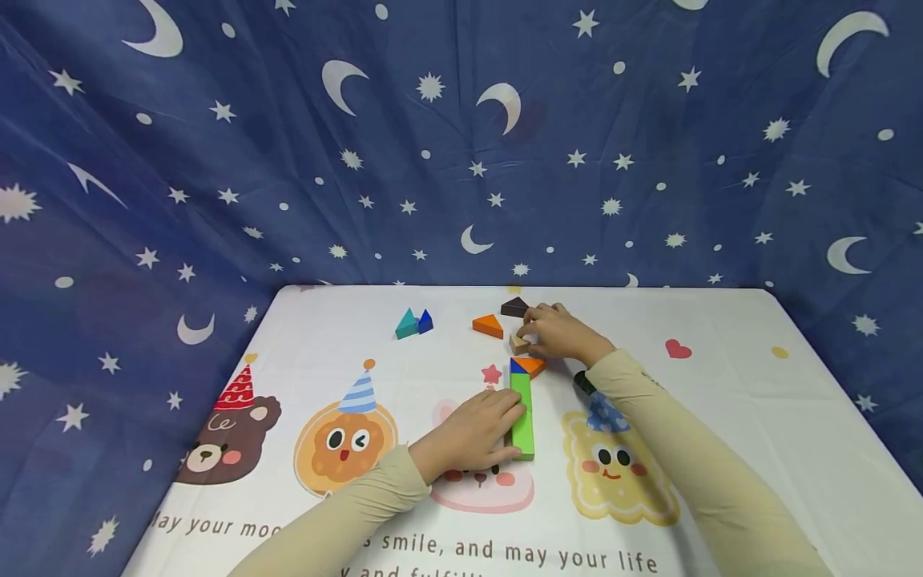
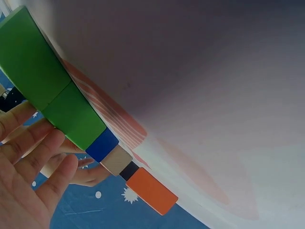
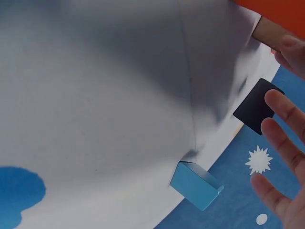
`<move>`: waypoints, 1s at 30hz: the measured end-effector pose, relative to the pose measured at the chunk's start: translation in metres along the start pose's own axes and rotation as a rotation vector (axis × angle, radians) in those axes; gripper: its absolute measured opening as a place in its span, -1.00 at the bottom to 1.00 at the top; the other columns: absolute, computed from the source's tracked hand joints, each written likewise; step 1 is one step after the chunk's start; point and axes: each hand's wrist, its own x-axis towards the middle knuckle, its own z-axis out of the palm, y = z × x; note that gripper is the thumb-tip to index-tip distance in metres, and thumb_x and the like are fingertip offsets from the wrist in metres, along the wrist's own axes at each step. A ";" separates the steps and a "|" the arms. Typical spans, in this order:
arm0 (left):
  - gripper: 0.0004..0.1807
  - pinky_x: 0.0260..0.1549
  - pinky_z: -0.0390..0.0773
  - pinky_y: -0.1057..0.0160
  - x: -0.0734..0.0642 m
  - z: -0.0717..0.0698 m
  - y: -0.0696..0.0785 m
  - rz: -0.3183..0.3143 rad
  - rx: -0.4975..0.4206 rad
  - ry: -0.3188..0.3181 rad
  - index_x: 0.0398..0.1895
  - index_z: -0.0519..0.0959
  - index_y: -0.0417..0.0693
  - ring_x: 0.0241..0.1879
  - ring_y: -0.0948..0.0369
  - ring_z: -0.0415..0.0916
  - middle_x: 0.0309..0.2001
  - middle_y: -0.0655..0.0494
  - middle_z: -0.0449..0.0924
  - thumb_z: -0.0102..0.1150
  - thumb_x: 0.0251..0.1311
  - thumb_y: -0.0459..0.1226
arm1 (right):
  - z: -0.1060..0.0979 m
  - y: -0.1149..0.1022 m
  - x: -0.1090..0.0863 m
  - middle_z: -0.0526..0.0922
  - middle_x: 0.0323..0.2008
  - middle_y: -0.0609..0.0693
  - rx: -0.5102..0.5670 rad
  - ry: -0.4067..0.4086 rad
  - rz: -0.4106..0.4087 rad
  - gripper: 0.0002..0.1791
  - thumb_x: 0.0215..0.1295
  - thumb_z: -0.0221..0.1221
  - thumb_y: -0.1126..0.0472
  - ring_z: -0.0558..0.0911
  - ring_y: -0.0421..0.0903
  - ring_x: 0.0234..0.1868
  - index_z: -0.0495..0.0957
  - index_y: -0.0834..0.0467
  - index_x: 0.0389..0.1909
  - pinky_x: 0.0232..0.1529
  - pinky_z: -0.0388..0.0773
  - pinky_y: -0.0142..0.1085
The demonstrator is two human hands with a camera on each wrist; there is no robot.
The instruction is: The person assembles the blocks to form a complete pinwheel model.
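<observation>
My left hand (image 1: 479,429) rests along the left side of two bright green blocks (image 1: 522,433) laid end to end, its fingers fairly straight and fingertips touching them. A small blue triangle (image 1: 515,367) and an orange triangle (image 1: 532,366) adjoin the far end of this row. Just beyond, my right hand (image 1: 562,332) pinches a small plain wooden block (image 1: 517,344) between thumb and fingers. The right wrist view shows the thumb at that wooden block (image 3: 274,36), while the other fingers are spread near a black block (image 3: 257,105).
Behind the wooden block lie another orange triangle (image 1: 488,326) and the black block (image 1: 514,307). A teal triangle (image 1: 407,324) and a blue one (image 1: 425,322) stand farther left. A light blue block (image 3: 195,185) appears in the right wrist view. Starry blue cloth (image 1: 404,160) rises behind the table.
</observation>
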 end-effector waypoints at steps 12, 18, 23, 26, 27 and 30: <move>-0.42 0.26 0.32 0.19 0.000 0.000 0.000 -0.002 -0.002 0.006 0.14 0.34 -0.04 0.24 0.17 0.32 0.18 0.08 0.36 -0.07 0.25 0.16 | 0.005 -0.001 0.000 0.61 -0.24 -0.01 0.002 0.061 -0.071 -0.87 0.08 0.33 0.22 0.52 -0.02 -0.15 0.71 0.00 -0.32 -0.11 0.41 -0.05; -0.42 0.27 0.31 0.20 0.001 0.000 0.000 -0.003 0.006 0.000 0.14 0.33 -0.04 0.24 0.18 0.31 0.18 0.08 0.36 -0.08 0.26 0.17 | 0.005 0.001 -0.002 0.61 -0.27 -0.04 -0.010 0.069 -0.094 -0.84 0.06 0.33 0.27 0.52 -0.04 -0.17 0.72 -0.01 -0.31 -0.10 0.44 -0.05; -0.43 0.26 0.32 0.20 0.001 0.000 0.001 -0.002 0.009 0.009 0.12 0.34 -0.03 0.23 0.18 0.32 0.17 0.09 0.37 -0.07 0.25 0.16 | 0.005 0.002 -0.005 0.61 -0.29 -0.05 -0.005 0.071 -0.113 -0.83 0.06 0.32 0.29 0.52 -0.04 -0.18 0.72 -0.02 -0.32 -0.10 0.44 -0.05; -0.43 0.26 0.32 0.20 0.001 0.000 0.001 -0.003 0.010 0.008 0.12 0.35 -0.03 0.23 0.18 0.32 0.17 0.09 0.37 -0.06 0.25 0.16 | 0.005 0.002 -0.005 0.62 -0.29 -0.05 0.000 0.071 -0.120 -0.83 0.07 0.32 0.28 0.53 -0.05 -0.17 0.72 -0.03 -0.31 -0.07 0.44 -0.03; -0.43 0.26 0.32 0.20 0.001 0.000 0.001 -0.004 0.009 0.007 0.12 0.35 -0.03 0.23 0.18 0.32 0.17 0.09 0.37 -0.06 0.25 0.16 | 0.005 0.002 -0.005 0.62 -0.29 -0.05 0.001 0.071 -0.122 -0.83 0.07 0.31 0.28 0.53 -0.04 -0.17 0.71 -0.03 -0.31 -0.06 0.44 -0.02; -0.43 0.26 0.32 0.21 0.001 0.000 0.001 -0.006 0.009 0.008 0.12 0.35 -0.03 0.23 0.18 0.32 0.17 0.09 0.37 -0.06 0.25 0.16 | 0.005 0.002 -0.006 0.62 -0.30 -0.06 -0.003 0.074 -0.128 -0.83 0.07 0.32 0.28 0.52 -0.05 -0.18 0.72 -0.04 -0.31 -0.05 0.45 -0.01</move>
